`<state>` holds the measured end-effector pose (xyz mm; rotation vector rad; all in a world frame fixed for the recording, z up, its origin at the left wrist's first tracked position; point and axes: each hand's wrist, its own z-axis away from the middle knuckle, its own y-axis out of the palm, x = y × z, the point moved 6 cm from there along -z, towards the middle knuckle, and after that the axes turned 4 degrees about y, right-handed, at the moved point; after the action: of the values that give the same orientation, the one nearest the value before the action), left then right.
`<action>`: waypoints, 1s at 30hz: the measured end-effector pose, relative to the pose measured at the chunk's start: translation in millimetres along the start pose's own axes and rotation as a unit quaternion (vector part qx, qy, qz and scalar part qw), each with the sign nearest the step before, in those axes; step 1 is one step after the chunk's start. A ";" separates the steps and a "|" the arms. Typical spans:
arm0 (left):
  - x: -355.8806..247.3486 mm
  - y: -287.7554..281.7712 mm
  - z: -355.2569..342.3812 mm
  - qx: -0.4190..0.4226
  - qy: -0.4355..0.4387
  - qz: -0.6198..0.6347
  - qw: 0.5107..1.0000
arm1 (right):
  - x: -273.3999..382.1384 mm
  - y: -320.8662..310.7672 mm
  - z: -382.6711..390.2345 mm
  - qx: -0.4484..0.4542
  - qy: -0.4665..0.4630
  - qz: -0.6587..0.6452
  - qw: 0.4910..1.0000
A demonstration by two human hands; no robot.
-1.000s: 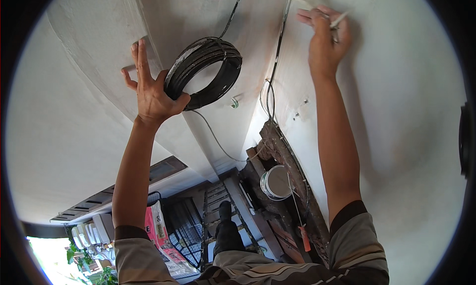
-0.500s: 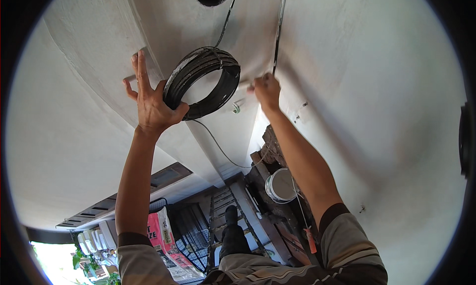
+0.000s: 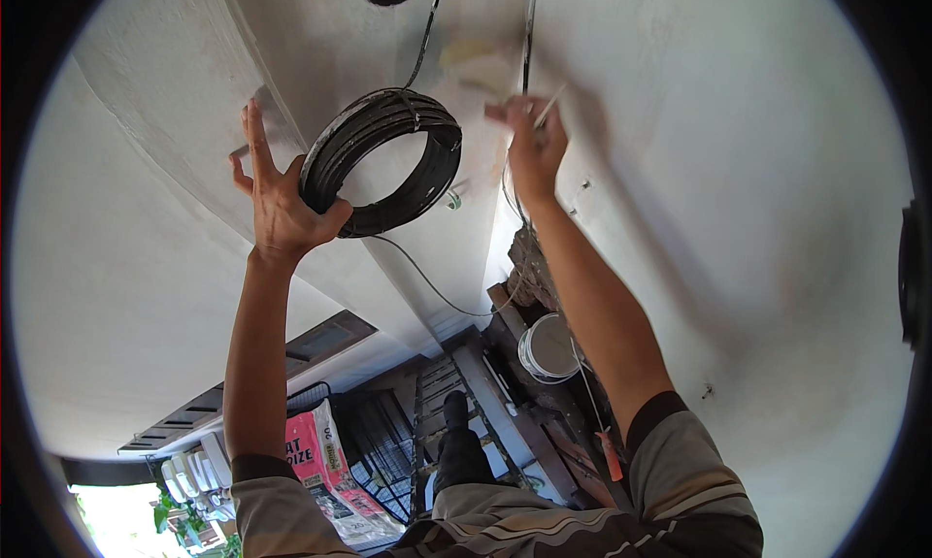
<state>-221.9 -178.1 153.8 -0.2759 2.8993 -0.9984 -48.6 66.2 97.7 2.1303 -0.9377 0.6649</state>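
Below you: rough brown ledge (image 3: 525, 270) | on it: white bucket (image 3: 549, 347), right of your foot (image 3: 455, 409) | red-handled tool (image 3: 610, 457) near, contact unclear | black wire cage (image 3: 376, 430): pink bag (image 3: 323, 449) on/beside it, unclear

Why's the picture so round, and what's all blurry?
Head view: the fisheye lens likely makes the black edges and bent lines; head view: the pale tool at the right hand is smeared, probably by motion, while the black coil looks clearer; head view: a soft shadow lies on the wall; head view: the lower-left bright patch is washed out.
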 end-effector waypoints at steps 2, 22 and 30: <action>-3.3 0.0 -3.4 0.005 0.004 -0.001 1.000 | -58.2 -37.4 50.5 0.024 0.038 0.078 0.996; 8.4 -8.1 -0.7 0.019 0.025 0.064 0.997 | 21.2 -10.7 -0.7 0.022 -0.024 0.000 0.999; 5.9 -9.7 -0.1 0.016 0.047 -0.001 0.999 | -57.0 -41.6 163.4 0.078 0.099 0.180 0.976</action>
<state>-226.3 -186.7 159.9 -0.2364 2.9630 -1.0854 -23.4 -15.2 -58.6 1.9942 -1.2052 1.1426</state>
